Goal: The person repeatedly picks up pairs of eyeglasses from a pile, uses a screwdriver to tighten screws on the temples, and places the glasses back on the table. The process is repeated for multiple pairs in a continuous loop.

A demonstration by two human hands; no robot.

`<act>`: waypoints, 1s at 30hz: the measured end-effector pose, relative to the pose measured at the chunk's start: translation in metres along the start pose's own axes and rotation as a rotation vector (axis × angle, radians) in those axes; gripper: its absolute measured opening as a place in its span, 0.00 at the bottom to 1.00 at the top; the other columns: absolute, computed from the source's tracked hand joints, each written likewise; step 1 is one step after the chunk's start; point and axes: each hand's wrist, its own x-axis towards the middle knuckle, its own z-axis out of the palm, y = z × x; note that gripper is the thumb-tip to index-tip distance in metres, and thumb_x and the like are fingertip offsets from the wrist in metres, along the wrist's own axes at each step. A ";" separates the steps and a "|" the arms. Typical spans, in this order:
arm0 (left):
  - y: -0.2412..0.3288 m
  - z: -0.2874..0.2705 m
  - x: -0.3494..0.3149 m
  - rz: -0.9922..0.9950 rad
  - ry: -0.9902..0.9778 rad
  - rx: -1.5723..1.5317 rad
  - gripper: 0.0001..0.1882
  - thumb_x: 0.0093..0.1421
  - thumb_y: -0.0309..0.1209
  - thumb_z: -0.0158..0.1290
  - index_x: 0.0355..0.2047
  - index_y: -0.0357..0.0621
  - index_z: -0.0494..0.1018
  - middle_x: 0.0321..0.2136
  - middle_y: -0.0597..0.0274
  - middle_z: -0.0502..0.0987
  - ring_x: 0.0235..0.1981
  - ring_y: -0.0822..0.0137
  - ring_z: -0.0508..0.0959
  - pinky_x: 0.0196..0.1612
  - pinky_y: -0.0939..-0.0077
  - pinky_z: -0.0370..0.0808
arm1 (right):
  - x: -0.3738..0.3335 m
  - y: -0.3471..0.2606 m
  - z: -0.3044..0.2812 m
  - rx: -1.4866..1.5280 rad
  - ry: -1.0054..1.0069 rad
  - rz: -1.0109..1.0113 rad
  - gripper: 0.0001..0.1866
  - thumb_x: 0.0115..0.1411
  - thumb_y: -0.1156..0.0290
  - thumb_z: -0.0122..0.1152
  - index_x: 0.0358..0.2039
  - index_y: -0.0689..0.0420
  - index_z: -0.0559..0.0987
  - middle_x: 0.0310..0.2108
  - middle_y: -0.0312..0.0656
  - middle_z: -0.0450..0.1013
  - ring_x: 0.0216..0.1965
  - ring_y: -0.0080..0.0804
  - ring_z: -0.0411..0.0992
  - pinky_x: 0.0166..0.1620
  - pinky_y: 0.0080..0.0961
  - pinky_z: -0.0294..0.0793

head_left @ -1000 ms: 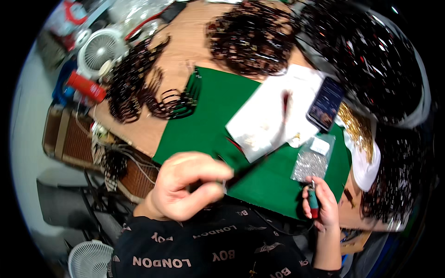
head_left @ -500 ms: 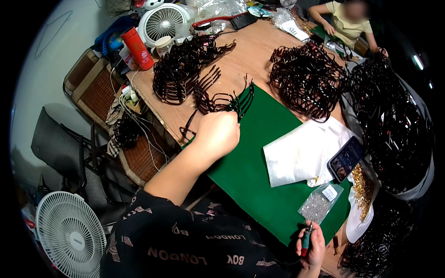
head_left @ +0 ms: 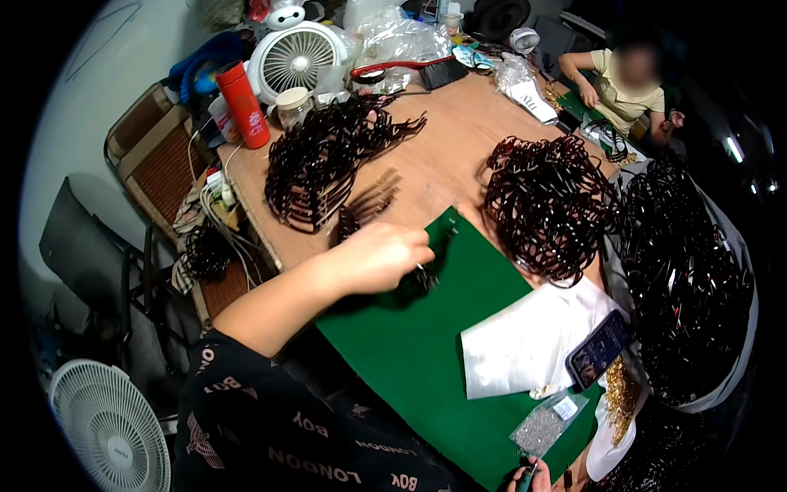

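Note:
My left hand (head_left: 385, 258) is closed over the upper left part of a green mat (head_left: 418, 340). Dark glossy pieces (head_left: 425, 280), apparently eyeglass frames, stick out below its fingers, smeared by motion. More dark brown pieces (head_left: 373, 201) fan out just beyond the wrist, also blurred. At the lower edge, my right hand (head_left: 537, 477) is partly cut off. Its fingers grip a slim green-handled tool (head_left: 527, 474), perhaps a screwdriver. Beside it on the mat lies a clear bag of small silver parts (head_left: 543, 426).
Heaps of dark frames lie at the left (head_left: 320, 160) and right (head_left: 549, 205), with a large sackful (head_left: 684, 279) beyond. A phone (head_left: 597, 348) rests on white sheeting (head_left: 508, 344) near gold parts (head_left: 619, 402). A red flask (head_left: 243, 107) and fan (head_left: 299, 61) stand far left. A co-worker (head_left: 627, 90) sits across.
The whole view has shifted, with the table lower in the picture. My left hand has turned, and the dark pieces that fanned beyond it now show below its fingers. My right hand sits lower, partly out of view.

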 end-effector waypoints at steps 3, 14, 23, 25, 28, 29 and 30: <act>-0.005 -0.027 0.061 0.373 0.360 0.234 0.18 0.49 0.23 0.46 0.43 0.42 0.69 0.26 0.59 0.71 0.29 0.62 0.74 0.31 0.71 0.73 | -0.001 0.002 0.002 0.031 0.079 0.010 0.19 0.62 0.58 0.47 0.45 0.61 0.67 0.19 0.34 0.64 0.10 0.18 0.54 0.13 0.13 0.55; -0.306 -0.024 0.133 -0.745 -0.449 0.624 0.17 0.42 0.24 0.55 0.36 0.39 0.76 0.40 0.50 0.75 0.43 0.53 0.74 0.45 0.66 0.70 | 0.012 0.013 -0.019 0.026 0.017 -0.077 0.24 0.59 0.55 0.50 0.47 0.62 0.66 0.22 0.38 0.65 0.12 0.22 0.59 0.13 0.15 0.56; -0.208 -0.010 0.137 -0.913 -0.126 0.568 0.17 0.54 0.31 0.41 0.43 0.42 0.72 0.44 0.54 0.73 0.48 0.59 0.71 0.54 0.56 0.59 | 0.005 0.009 -0.025 0.158 -0.043 0.065 0.17 0.63 0.55 0.43 0.45 0.53 0.67 0.22 0.36 0.66 0.13 0.24 0.59 0.14 0.18 0.57; -0.212 0.010 0.125 -0.842 0.113 0.644 0.15 0.53 0.30 0.42 0.40 0.43 0.71 0.40 0.56 0.73 0.44 0.59 0.72 0.50 0.56 0.61 | 0.003 0.004 -0.020 0.162 0.014 0.126 0.15 0.64 0.56 0.41 0.44 0.50 0.67 0.23 0.35 0.66 0.14 0.25 0.60 0.15 0.19 0.58; -0.213 0.027 0.120 -0.751 0.263 0.707 0.11 0.52 0.30 0.44 0.35 0.45 0.72 0.35 0.57 0.73 0.41 0.59 0.71 0.47 0.55 0.63 | 0.005 0.005 -0.023 0.195 -0.021 0.128 0.14 0.64 0.56 0.42 0.43 0.50 0.68 0.24 0.35 0.66 0.14 0.25 0.60 0.16 0.19 0.59; -0.211 0.026 0.123 -0.746 0.230 0.709 0.11 0.52 0.30 0.44 0.35 0.46 0.72 0.35 0.57 0.73 0.42 0.59 0.71 0.47 0.55 0.63 | 0.004 0.004 -0.023 0.187 -0.014 0.125 0.14 0.63 0.56 0.42 0.43 0.49 0.68 0.25 0.35 0.67 0.14 0.25 0.60 0.16 0.19 0.59; -0.209 0.025 0.126 -0.740 0.197 0.710 0.11 0.52 0.30 0.44 0.35 0.47 0.72 0.36 0.57 0.73 0.42 0.58 0.71 0.47 0.55 0.63 | 0.004 0.004 -0.022 0.179 -0.005 0.122 0.14 0.63 0.56 0.42 0.42 0.49 0.68 0.25 0.35 0.67 0.14 0.25 0.60 0.16 0.19 0.59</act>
